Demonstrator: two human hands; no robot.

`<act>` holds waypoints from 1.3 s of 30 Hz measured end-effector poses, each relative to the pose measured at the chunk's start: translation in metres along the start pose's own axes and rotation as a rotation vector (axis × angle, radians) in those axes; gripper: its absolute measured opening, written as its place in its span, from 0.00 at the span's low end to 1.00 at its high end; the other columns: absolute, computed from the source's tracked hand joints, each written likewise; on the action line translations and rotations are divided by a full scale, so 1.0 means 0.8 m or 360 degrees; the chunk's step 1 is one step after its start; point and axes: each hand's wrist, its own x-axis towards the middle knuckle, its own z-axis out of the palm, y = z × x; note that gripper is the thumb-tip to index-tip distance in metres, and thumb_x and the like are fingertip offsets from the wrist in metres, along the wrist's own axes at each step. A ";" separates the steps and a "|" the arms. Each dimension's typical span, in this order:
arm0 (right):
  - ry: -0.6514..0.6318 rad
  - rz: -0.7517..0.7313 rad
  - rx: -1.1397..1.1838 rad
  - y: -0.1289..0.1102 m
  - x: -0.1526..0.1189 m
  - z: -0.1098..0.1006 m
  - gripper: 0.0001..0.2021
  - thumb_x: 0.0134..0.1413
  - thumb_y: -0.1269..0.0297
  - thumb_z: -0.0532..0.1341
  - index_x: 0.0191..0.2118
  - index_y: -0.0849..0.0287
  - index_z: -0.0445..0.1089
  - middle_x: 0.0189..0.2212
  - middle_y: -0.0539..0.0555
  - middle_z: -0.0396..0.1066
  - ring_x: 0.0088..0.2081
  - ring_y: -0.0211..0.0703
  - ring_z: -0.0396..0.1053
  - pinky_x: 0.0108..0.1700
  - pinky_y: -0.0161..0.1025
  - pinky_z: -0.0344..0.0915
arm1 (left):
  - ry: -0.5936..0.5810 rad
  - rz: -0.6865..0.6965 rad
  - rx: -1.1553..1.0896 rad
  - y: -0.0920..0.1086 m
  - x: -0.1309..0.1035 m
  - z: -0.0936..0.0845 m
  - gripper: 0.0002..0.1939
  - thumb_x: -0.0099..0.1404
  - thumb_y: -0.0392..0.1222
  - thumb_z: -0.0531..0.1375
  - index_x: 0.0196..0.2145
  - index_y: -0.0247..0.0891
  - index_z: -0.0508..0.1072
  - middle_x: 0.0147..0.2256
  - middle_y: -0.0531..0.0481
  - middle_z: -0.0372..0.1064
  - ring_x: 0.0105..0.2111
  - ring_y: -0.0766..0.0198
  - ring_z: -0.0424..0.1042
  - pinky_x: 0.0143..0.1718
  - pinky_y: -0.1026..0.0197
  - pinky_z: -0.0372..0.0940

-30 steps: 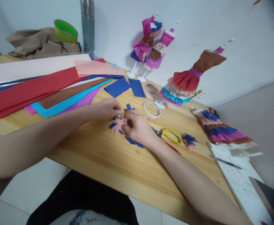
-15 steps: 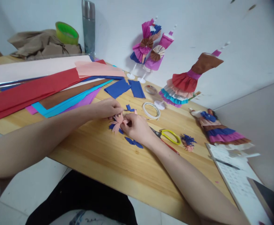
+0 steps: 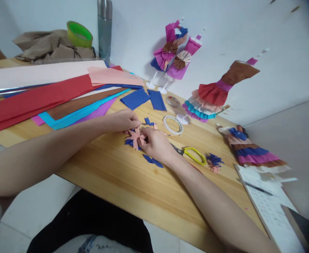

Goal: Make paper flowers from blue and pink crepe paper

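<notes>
Between my two hands is a pink paper flower (image 3: 136, 138) with pointed petals, held just above the table. My left hand (image 3: 127, 121) pinches its far upper edge. My right hand (image 3: 154, 141) grips its right side between thumb and fingers. Blue paper petals (image 3: 152, 160) lie near my right wrist, and others show partly under the flower. A blue paper bow-like piece (image 3: 149, 122) is just beyond my hands. Scissors with yellow and red handles (image 3: 195, 155) lie to the right, partly covered by my right forearm.
Folded crepe paper sheets (image 3: 38, 96) spread over the left side. Blue paper rectangles (image 3: 135, 98), a tape roll (image 3: 173, 125) and small dress forms (image 3: 227, 75) stand or lie farther back. Blue and pink scraps (image 3: 214, 161) and a notebook (image 3: 260, 193) are at right.
The pink flower has turned so that its petals face me more openly. Both hands keep their hold. The whole view has shifted slightly.
</notes>
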 end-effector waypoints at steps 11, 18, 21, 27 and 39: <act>-0.0228 0.0072 0.0401 0.015 0.001 -0.009 0.04 0.49 0.66 0.59 0.27 0.59 0.68 0.24 0.50 0.70 0.23 0.34 0.62 0.25 0.33 0.52 | -0.0008 -0.0153 -0.0179 0.010 -0.008 -0.015 0.10 0.50 0.33 0.58 0.30 0.36 0.77 0.22 0.54 0.68 0.21 0.68 0.63 0.22 0.67 0.56; -0.0158 0.0115 0.0348 0.010 0.003 -0.009 0.08 0.47 0.67 0.60 0.21 0.59 0.63 0.22 0.49 0.68 0.22 0.33 0.58 0.24 0.33 0.49 | -0.0275 0.0159 0.0034 0.007 -0.015 -0.014 0.10 0.51 0.42 0.62 0.30 0.37 0.79 0.25 0.51 0.74 0.27 0.65 0.68 0.26 0.67 0.57; -0.0162 0.0101 0.0393 0.015 0.003 -0.007 0.07 0.47 0.66 0.61 0.22 0.59 0.65 0.22 0.49 0.68 0.23 0.33 0.59 0.25 0.33 0.50 | -0.0241 0.0119 0.0043 0.006 -0.014 -0.006 0.08 0.52 0.40 0.59 0.26 0.35 0.78 0.24 0.51 0.73 0.26 0.66 0.68 0.27 0.67 0.57; -0.0176 0.0104 0.0578 0.021 0.003 -0.006 0.06 0.48 0.63 0.62 0.27 0.59 0.71 0.24 0.49 0.69 0.25 0.35 0.63 0.26 0.34 0.54 | -0.0103 0.0009 0.0086 0.003 -0.008 -0.003 0.07 0.49 0.36 0.57 0.25 0.35 0.77 0.25 0.50 0.73 0.27 0.65 0.66 0.27 0.65 0.56; -0.0044 0.0173 0.0665 0.026 0.004 -0.003 0.03 0.47 0.65 0.63 0.27 0.58 0.71 0.22 0.50 0.71 0.25 0.38 0.65 0.27 0.35 0.59 | -0.0100 -0.0017 -0.0016 0.009 -0.012 -0.004 0.11 0.52 0.43 0.58 0.17 0.37 0.67 0.17 0.54 0.59 0.19 0.68 0.56 0.22 0.62 0.47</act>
